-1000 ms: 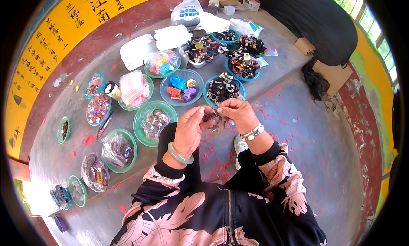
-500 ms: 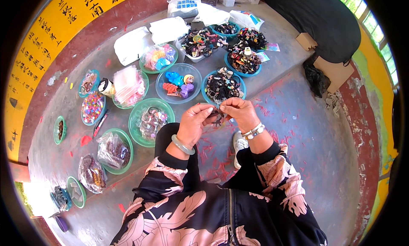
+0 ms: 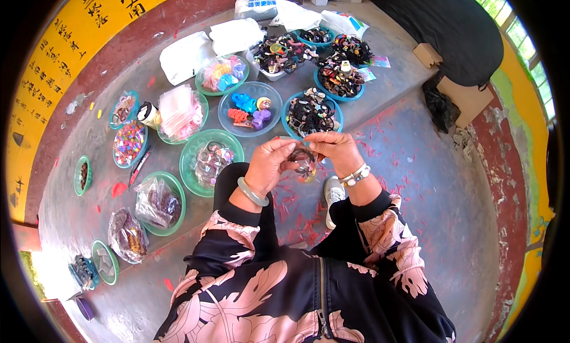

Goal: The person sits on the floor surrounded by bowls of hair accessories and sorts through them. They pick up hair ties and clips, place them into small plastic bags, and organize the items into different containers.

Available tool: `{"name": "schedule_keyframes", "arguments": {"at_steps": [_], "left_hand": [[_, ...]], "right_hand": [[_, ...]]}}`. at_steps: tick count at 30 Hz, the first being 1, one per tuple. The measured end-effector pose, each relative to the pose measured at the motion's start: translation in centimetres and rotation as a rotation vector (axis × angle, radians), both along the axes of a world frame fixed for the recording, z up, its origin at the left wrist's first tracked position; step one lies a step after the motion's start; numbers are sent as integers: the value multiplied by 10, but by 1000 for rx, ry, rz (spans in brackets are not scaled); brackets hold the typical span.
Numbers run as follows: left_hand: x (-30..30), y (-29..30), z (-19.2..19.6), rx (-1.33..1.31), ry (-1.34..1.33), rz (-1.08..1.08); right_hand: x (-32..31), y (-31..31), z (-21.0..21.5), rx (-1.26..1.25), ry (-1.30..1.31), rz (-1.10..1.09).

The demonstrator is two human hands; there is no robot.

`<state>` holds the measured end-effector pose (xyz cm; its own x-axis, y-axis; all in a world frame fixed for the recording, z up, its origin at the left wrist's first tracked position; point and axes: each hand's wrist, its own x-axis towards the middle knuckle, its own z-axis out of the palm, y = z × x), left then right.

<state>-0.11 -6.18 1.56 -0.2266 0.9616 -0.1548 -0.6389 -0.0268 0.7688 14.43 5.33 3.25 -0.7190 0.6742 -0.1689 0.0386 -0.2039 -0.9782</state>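
Two hands meet above your knees | left hand (image 3: 270,165) and right hand (image 3: 335,152) fingers pinching a small dark hair tie (image 3: 304,162) | step: working it apart | next: steady grip near blue bowl (image 3: 290,105).

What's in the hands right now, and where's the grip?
Both hands, left hand and right hand, pinch a small dark ring-shaped hair accessory between their fingertips, one grip on each side of its upper edge. Its exact kind is too small to tell.

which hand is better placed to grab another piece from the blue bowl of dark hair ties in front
Probably the right hand: the blue bowl of dark hair ties lies just beyond it. The left hand sits slightly further off. Both hands pinch the small dark hair piece.
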Motion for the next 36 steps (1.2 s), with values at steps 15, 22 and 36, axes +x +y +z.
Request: {"name": "schedule_keyframes", "arguments": {"at_steps": [15,22,36], "left_hand": [[-6,-2,-2,99,-187,-129],[-3,1,-1,37,-152,-94],[-1,4,-9,-29,-59,-51]], "right_hand": [[3,-2,3,56,36,7],[2,-3,1,112,41,2],[2,-2,-3,236,7,15]]}}
